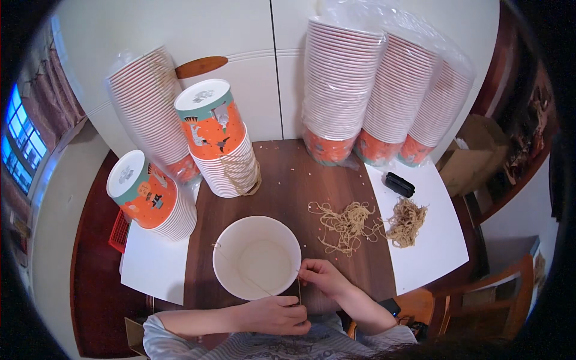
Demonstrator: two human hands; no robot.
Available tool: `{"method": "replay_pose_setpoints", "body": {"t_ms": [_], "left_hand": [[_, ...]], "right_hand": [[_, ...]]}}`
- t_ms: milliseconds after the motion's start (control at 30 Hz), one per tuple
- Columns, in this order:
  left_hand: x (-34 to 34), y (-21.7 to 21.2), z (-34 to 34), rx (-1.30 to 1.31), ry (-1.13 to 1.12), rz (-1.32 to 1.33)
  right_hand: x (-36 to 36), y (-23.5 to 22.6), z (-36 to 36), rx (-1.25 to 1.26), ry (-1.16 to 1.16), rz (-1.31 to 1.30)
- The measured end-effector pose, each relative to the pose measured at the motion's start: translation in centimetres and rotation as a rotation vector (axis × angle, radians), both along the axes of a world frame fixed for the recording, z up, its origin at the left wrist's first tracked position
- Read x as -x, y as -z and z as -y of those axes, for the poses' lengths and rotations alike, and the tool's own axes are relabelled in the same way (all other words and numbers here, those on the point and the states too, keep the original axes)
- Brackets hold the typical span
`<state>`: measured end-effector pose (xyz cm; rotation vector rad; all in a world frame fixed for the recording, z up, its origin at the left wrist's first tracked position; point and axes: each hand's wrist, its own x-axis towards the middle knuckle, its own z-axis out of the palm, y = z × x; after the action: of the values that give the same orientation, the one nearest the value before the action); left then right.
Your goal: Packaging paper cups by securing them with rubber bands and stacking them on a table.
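Note:
A white paper bucket [231, 252] stands mouth up on the brown tabletop, close in front of me. Thin tan cord [258, 285] is knotted at a hole on the bucket's left rim and runs across its mouth to the near right side. My left hand [279, 315] is closed on the cord just below the near rim. At the right rim, my right hand [324, 277] pinches the cord, which hangs down from there toward the left hand. The fingers partly hide the cord's end.
Nested orange-printed buckets stand inverted at the left [159, 201] and back left [216, 141], cords draped on the latter. Plastic-wrapped bucket stacks [342, 84] line the back right. Two tangled cord piles [345, 228] [407, 222] and a black object [399, 185] lie right.

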<state>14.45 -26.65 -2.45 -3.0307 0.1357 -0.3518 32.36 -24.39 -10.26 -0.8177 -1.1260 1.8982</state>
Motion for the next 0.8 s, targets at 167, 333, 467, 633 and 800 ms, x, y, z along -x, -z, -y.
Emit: {"method": "replay_pose_setpoints", "body": {"t_ms": [167, 333, 467, 633, 800], "left_hand": [[-0.1, -0.1, 0.1, 0.006, -0.026, 0.024], [0.0, 0.2, 0.2, 0.016, -0.045, 0.055], [0.1, -0.2, 0.4, 0.025, -0.076, 0.082], [1.4, -2.0, 1.6, 0.126, -0.194, 0.153], [4.6, -3.7, 2.2, 0.249, -0.315, 0.240]], "right_hand": [[-0.2, -0.3, -0.3, -0.362, 0.110, 0.343], [0.0, -0.4, -0.1, -0.220, 0.057, 0.242], [0.3, -0.1, 0.1, -0.213, 0.092, 0.195], [-0.1, -2.7, 0.6, -0.617, 0.489, 0.581], [-0.4, -4.1, 2.2, -1.127, 0.334, 0.676]]}}
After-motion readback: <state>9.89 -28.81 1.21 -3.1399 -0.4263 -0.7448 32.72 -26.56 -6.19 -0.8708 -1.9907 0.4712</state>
